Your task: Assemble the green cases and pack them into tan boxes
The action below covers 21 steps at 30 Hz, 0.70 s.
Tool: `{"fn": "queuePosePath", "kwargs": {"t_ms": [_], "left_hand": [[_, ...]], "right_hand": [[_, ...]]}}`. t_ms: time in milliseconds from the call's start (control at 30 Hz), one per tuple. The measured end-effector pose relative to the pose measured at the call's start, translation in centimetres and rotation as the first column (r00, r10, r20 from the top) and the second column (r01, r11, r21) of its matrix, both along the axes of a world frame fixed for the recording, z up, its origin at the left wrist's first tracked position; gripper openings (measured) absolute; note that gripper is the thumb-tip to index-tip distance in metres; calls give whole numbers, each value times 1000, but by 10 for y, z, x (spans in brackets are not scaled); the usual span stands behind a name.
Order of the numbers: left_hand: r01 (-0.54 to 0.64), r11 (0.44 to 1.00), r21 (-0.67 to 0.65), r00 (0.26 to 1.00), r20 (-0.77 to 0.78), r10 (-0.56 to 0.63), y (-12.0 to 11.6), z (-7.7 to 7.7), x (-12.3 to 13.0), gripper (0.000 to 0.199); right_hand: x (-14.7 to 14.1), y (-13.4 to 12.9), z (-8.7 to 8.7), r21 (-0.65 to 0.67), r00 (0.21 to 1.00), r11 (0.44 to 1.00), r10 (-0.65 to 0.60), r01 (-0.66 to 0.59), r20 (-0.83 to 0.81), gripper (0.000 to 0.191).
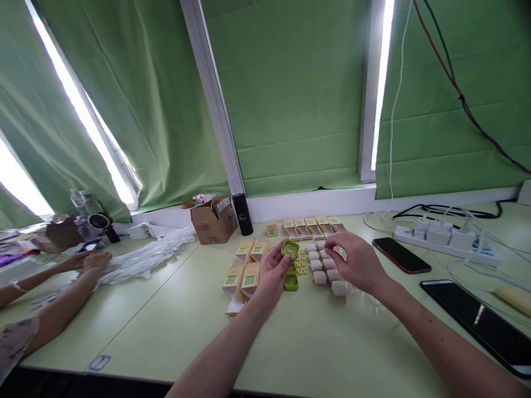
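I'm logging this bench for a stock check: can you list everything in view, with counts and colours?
green cases: at least three, one held, others below it
pale cases: at least eight, beneath and beside right hand
yellow pieces: several, between those cases
kraft boxes: ten, green labels; four left, six behind
carton: one, brown, by the wall
bottle: one, black, beside carton
phone: one, black, right
tablet: one, black, far right
power strip: one, white, behind phone
cables: several, mixed colours, right
white material: pile, left
curtains: several, green, behind
table: pale green, below
co-worker's hands: two, far left
left hand: one, centre
right hand: one, right of centre
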<state>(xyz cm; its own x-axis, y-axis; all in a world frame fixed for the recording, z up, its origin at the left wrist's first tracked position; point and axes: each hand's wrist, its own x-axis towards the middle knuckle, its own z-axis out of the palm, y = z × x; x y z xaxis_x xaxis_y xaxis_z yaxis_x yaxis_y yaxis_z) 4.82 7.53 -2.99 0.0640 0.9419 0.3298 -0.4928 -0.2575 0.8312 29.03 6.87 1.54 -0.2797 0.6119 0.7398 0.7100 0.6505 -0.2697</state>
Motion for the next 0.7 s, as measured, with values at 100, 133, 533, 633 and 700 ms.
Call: {"fn": "queuePosePath", "kwargs": {"t_ms": [100,133,533,633,700], "left_hand": [[12,1000,4,1000,11,-12,0,-1,0,52],[11,1000,4,1000,11,-11,0,-2,1,52],[-37,999,29,998,-44,39,2,-7,0,54],[-87,996,25,995,-50,88,3,-6,-1,53],[-115,993,26,992,-51,116,3,-6,-1,52]], "right_hand": [[4,-9,6,-215,955,972,-28,95,295,5],[5,-13,4,-236,927,965,-20,116,375,5],[9,-27,-34,-165,833,976,-29,143,552,21],[12,-20,-29,-314,970,949,58,20,238,19],[11,-11,-24,-436,979,881,125,-184,-159,20]]}}
